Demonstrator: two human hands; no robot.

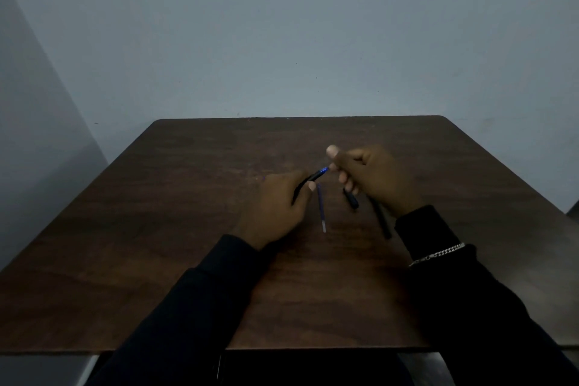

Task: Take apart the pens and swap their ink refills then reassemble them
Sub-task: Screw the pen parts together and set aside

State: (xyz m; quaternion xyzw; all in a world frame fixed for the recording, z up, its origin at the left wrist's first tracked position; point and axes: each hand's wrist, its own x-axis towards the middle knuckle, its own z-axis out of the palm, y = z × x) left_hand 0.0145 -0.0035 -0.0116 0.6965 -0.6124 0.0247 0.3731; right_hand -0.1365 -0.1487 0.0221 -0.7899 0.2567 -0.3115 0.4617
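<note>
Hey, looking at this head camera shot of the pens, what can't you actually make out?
- Head view, right hand: whatever its fingers pinch at the blue tip is hidden by them.
- Pen barrel: its rear is covered by the left hand.
- Black barrel: its upper end is behind the right hand.
- Short black piece: too dim and blurred to identify.
- Refill: ink level too small to read.

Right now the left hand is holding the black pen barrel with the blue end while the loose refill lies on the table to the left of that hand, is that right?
Not quite. The head view shows the loose refill lying on the table to the right of the left hand, between the hands. The left hand does hold the black pen barrel with the blue end.
</note>
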